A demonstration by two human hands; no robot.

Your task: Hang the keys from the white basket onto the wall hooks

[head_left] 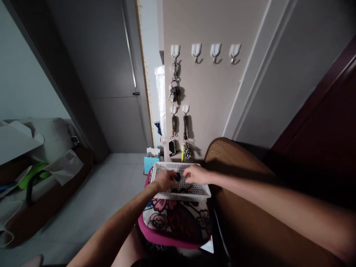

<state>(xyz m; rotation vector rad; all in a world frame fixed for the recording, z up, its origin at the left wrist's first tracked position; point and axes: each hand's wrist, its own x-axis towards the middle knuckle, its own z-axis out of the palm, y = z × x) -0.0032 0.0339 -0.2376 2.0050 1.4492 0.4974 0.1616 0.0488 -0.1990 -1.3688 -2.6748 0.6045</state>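
A white perforated plastic basket (pixel 205 193) rests on a padded surface with a flower print and pink edge (pixel 178 241). Over the left part of the basket, my left hand (pixel 165 181) has its fingers closed at the edge of a small black round object (pixel 178 177). My right hand (pixel 197 174) hovers over the right side, fingers curled inward; whatever they hold, if anything, is too small to see. Several dark items (pixel 185 190) lie in the basket below my hands, their kind unclear.
White hooks (pixel 196 52) line the wall ahead. A bunch of keys (pixel 174 91) and keychains (pixel 183 150) hang from some. To the right stands a brown wooden panel (pixel 230 163). A blue box (pixel 151 163) sits on the floor behind the basket's left side.
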